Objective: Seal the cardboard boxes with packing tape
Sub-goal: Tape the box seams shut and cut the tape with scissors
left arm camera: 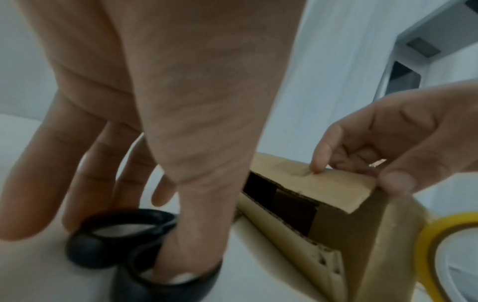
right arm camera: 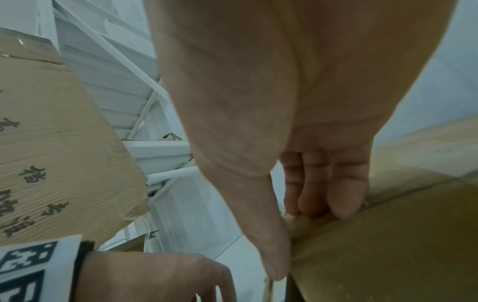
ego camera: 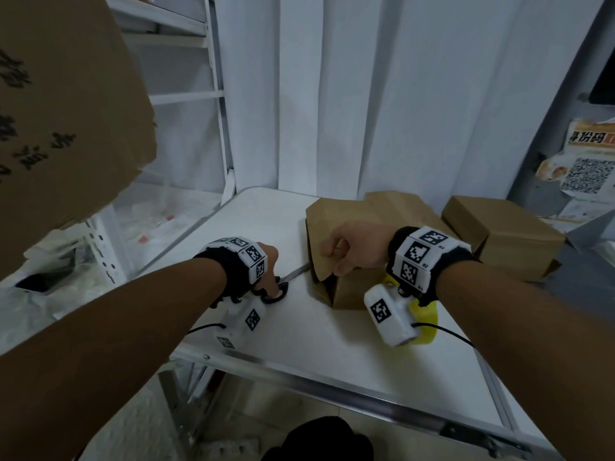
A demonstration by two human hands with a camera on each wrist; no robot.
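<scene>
At the middle of the white desk (ego camera: 319,331), one small cardboard box (ego camera: 346,261) lies on its side with its end flaps gaping open toward the viewer, dark inside. The right hand (ego camera: 357,249) grasps its top flap, thumb under the edge and fingers (left arm camera: 320,151) curled over the top panel, so this grip is closed on the box. Just beside the box, under that wrist, lies one roll of yellow packing tape (ego camera: 424,322), untouched. Left of the box, black-handled scissors (ego camera: 283,287) lie flat on the desk; the left hand (ego camera: 266,267) has its thumb through one handle ring, while the other fingers reach down straight beside the second ring, a loose grip rather than a clenched one. Behind the first box are more brown boxes: two can be made out, one (ego camera: 399,207) partly hidden and one (ego camera: 506,241) to the right, making three on the desk. The box looks light and stiff but thin-walled, likely to dent or slide if pushed, so it is best steadied with a palm on the top panel while the flaps are pressed shut along their edges. A large printed carton (ego camera: 66,111) hangs in the upper left, near white shelving (ego camera: 186,94).
</scene>
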